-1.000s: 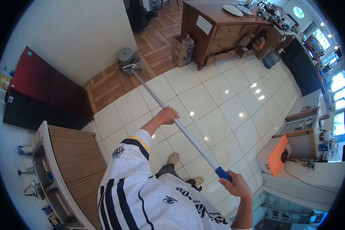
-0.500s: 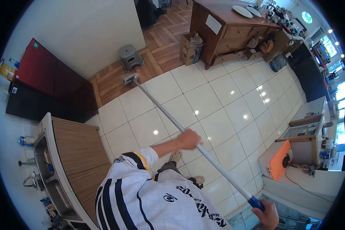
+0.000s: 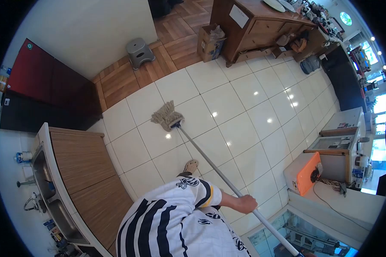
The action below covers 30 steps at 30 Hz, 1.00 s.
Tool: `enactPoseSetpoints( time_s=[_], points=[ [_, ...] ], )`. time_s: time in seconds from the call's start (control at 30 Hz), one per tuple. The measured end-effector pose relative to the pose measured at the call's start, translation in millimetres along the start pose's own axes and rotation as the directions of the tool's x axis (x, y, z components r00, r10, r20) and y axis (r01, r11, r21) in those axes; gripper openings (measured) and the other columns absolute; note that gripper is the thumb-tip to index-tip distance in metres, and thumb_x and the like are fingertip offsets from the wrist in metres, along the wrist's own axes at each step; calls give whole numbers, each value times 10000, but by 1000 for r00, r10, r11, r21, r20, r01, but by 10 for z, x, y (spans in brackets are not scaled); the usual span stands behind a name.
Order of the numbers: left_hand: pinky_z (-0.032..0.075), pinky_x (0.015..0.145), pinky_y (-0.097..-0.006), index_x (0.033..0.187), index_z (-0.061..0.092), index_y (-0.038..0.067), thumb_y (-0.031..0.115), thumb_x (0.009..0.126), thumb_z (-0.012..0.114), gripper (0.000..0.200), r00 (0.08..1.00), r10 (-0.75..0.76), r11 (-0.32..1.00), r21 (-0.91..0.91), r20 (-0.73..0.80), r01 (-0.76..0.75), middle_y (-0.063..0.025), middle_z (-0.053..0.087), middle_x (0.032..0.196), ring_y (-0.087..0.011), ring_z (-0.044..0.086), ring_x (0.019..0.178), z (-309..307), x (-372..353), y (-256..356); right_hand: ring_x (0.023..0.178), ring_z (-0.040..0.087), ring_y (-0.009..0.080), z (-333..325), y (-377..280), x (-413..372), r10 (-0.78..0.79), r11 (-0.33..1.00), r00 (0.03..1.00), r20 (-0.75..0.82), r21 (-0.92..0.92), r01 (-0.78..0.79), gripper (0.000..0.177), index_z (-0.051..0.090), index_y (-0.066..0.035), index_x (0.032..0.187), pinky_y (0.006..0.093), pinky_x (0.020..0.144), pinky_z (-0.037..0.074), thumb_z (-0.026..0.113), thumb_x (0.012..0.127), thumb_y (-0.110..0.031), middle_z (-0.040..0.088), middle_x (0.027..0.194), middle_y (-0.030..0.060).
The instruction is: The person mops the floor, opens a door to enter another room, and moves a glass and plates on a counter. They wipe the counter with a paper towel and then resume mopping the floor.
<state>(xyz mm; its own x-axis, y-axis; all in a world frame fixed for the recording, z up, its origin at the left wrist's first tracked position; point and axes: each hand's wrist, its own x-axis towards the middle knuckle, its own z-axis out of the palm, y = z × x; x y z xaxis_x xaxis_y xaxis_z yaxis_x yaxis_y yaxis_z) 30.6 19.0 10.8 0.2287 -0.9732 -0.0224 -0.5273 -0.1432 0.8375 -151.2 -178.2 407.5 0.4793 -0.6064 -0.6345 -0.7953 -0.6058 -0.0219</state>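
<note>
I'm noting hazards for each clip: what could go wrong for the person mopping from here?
Tripping: the mop head lies on the floor ahead of a shoe, so pulling it closer might tangle the foot.
Slipping: the glossy tiles could be slick if damp, though I can't tell whether they are wet.
Knocking: the left hand grips the pole; swinging it right might hit the orange-lidded box.

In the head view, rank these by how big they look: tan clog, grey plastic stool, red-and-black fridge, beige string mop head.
Largest to smallest:
1. Red-and-black fridge
2. Grey plastic stool and beige string mop head: too alike to rank
3. Tan clog
</note>
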Motion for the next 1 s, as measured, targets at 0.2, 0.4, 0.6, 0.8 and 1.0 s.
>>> enactPoseSetpoints(
  time_s=[0.2, 0.4, 0.6, 0.8, 1.0],
  points=[
    [463, 621, -467, 688, 600, 124, 155, 662, 579, 45, 965, -75, 988, 111, -252, 105, -99, 604, 695, -313, 602, 709, -173, -487, -1615, 442, 469, 230, 1019, -784, 1156, -391, 915, 900, -194, 25, 403, 362, 617, 25, 742, 342, 466, 382, 745, 667, -306, 500, 500, 118],
    [470, 617, -437, 628, 589, 88, 167, 669, 620, 94, 829, -533, 745, 370, -172, 556, -112, 595, 655, -312, 607, 695, -1326, -2134, -2897, 386, 456, 123, 2431, -2374, 1757, -408, 902, 889, 206, 241, 358, 458, 613, 23, 717, 271, 389, 361, 566, 845, -414, 526, 496, 64],
    [442, 654, -417, 640, 559, 62, 277, 754, 626, 252, 845, -238, 841, 334, -478, 426, -110, 586, 632, -310, 592, 650, -1737, -2645, -2318, 378, 437, 89, 2310, -2284, 1856, -309, 779, 589, 747, 554, -293, 449, 569, 17, 876, 202, 356, 322, 483, 886, -424, 562, 578, 77],
    [467, 649, -439, 621, 610, 53, 305, 726, 625, 273, 889, -438, 837, 302, -129, 456, -150, 594, 622, -337, 601, 651, -1422, -1772, -1601, 414, 525, 191, 1598, -1555, 1409, -463, 854, 806, 369, 430, 294, 258, 592, -4, 849, 288, 401, 393, 567, 854, -261, 601, 625, 102],
    [504, 602, -443, 612, 620, 22, 165, 606, 587, 147, 982, -166, 985, 64, 88, 160, -197, 610, 653, -370, 614, 668, -559, -323, -679, 672, 607, 335, 796, -787, 612, -180, 852, 949, -260, -523, 18, 351, 668, -74, 953, 394, 612, 474, 531, 853, -381, 643, 762, 185]
  ],
)
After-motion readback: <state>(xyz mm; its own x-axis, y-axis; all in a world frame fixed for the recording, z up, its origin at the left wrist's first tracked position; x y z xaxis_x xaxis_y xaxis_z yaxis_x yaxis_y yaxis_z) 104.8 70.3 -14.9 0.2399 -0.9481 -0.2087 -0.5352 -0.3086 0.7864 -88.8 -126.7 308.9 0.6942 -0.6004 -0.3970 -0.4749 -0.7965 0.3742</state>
